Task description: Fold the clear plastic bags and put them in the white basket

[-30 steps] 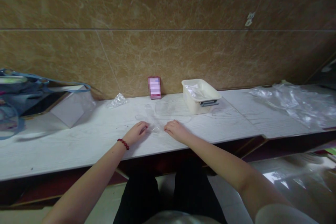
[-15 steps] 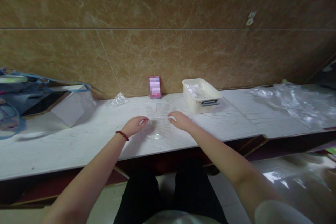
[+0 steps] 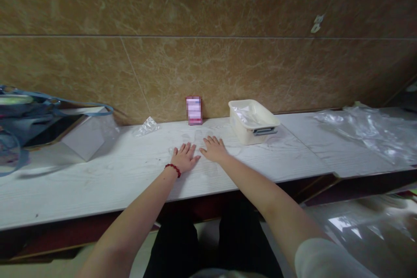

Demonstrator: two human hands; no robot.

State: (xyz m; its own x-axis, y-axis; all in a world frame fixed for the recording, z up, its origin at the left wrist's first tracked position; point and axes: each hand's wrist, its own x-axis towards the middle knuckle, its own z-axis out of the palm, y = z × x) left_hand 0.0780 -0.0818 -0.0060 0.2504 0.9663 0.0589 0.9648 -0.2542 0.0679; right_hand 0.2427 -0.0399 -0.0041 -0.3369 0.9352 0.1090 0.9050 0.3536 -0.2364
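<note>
Flat on the white counter [image 3: 130, 182], in front of me, lies a thin piece of clear plastic film [image 3: 199, 135], hard to make out against the wood grain. My left hand [image 3: 185, 157], with a red bead bracelet [image 3: 173, 168] at the wrist, presses on it palm down, fingers spread. Close beside it, my right hand [image 3: 214, 149] also lies palm down with its fingers stretched forward. Neither hand grips anything. A phone with a blurred screen [image 3: 194, 110] leans on the wall just beyond the film.
A cream plastic bin [image 3: 243, 132] with clear plastic inside stands right of my hands. Crumpled clear plastic [image 3: 147, 126] lies back left. More plastic sheeting [image 3: 371, 130] covers the right side. A white box [image 3: 85, 139] and a blue bag [image 3: 32, 113] sit at left.
My hands were raised with fingers bent at the film's edges. Now both are laid flat on the counter over the film, and my left hand has shifted right.
</note>
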